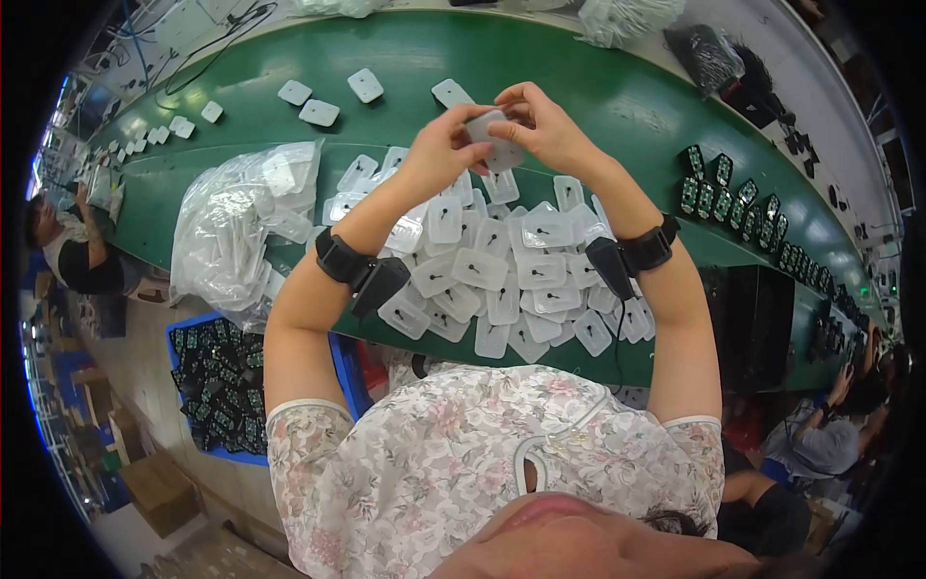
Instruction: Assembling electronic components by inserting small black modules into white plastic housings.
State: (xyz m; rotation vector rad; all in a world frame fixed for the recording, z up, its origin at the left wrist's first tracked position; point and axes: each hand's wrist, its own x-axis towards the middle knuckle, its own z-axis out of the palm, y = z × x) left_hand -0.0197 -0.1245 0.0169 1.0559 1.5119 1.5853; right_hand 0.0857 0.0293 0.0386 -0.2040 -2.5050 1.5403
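Note:
Above the far edge of a pile, both my hands hold one white rounded-rectangular plastic cover (494, 147). My left hand (442, 147) grips its left side between thumb and fingers. On the other side, my right hand (546, 127) has its thumb across the face and its fingers curled over the top edge. Below the hands lies a heap of translucent white plastic covers (480, 268), many with a small dark piece in the middle. Just beyond my left hand, a single white cover (450, 93) rests on the green table.
Several white covers (366, 85) trail leftward along the green table (540, 58). A clear plastic bag of white parts (231, 222) sits left of the heap. Dark circuit-board pieces (723, 201) stand in rows at right; a blue crate (172, 357) holds more. Other people (820, 439) sit nearby.

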